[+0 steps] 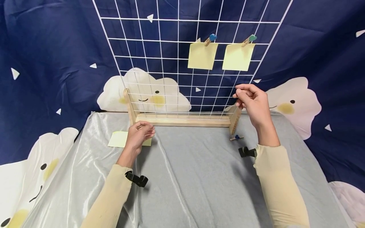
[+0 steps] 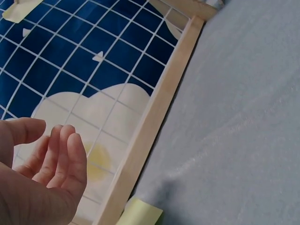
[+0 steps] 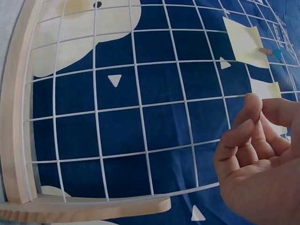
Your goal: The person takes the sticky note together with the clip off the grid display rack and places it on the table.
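My left hand (image 1: 137,135) hovers over a yellow sheet (image 1: 117,139) on the cloth, fingers relaxed and nothing visible in them. The same hand (image 2: 49,173) shows a gap between thumb and fingers in the left wrist view. My right hand (image 1: 256,104) is raised beside the right edge of the white wire grid (image 1: 178,58). In the right wrist view its fingers (image 3: 229,140) are loosely curled, thumb and index close together, with nothing visible between them. Two yellow notes (image 1: 202,57) (image 1: 238,57) hang on the grid from a blue-heart clothespin (image 1: 211,38) and a green-heart clothespin (image 1: 250,39).
The grid stands in a wooden base (image 1: 182,121) at the back of the grey cloth (image 1: 194,164). A dark-blue-heart clothespin (image 1: 236,137) lies near its right foot. A navy curtain (image 1: 71,38) with clouds and triangles hangs behind and at both sides.
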Demonstrator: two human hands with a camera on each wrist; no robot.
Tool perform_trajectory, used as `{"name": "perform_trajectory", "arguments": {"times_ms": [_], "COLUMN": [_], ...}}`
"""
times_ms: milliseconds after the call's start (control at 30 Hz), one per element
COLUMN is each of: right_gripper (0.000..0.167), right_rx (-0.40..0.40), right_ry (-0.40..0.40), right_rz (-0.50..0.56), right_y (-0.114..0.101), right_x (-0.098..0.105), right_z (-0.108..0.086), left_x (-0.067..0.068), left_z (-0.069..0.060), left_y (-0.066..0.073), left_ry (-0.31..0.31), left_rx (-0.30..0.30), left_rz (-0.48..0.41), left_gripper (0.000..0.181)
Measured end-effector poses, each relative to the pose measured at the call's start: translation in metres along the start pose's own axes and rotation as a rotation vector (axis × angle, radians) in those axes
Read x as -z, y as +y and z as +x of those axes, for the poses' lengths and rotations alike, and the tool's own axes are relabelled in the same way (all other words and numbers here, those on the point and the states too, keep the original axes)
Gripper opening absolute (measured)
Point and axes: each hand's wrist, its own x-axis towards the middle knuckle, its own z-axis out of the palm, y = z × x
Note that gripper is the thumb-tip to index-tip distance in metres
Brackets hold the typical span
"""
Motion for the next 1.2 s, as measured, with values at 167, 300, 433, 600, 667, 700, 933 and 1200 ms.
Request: {"name": "perform_trajectory", "arguments": {"times_ms": [167,300,433,600,667,700,933,1200], "right_gripper": [0.012,0.012,0.012,0.013,0.014,0.014,0.013,0.015], "right_rx": [0.026,0.044,0.038,0.038,0.042,0.045,0.070,0.068], "right_ry": [-0.001,-0.008,-0.024,-0.025,-0.028,-0.032,-0.048,-0.045], "right_rz": [-0.015,-0.012,-0.028,-0.066,-0.088,-0.101,-0.109,-0.083], "right_y": [-0.006,-0.009,-0.012,-0.016,-0.018,-0.019,-0.026,-0.033], "right_x": [-0.004,-0.006,-0.009,-0.012,-0.013,-0.014,-0.020,-0.027], "right_z": [0.002,0.004,0.007,0.012,0.014,0.014,0.020,0.025], "left_x": [-0.006,-0.011,-0.015,-0.022,-0.024,-0.026,-0.034,-0.041], "left_z": [0.000,0.001,0.001,0.003,0.004,0.004,0.004,0.007], "left_y": [0.001,0.002,0.004,0.008,0.011,0.013,0.020,0.025], "left_ry": [-0.012,-0.027,-0.037,-0.061,-0.068,-0.070,-0.085,-0.108], "left_rx": [-0.009,-0.012,-0.019,-0.031,-0.035,-0.036,-0.030,-0.045], "left_rz": [-0.021,-0.020,-0.024,-0.035,-0.034,-0.032,-0.019,-0.023], "left_gripper": [0.007,0.007,0.007,0.008,0.009,0.009,0.010,0.008]}}
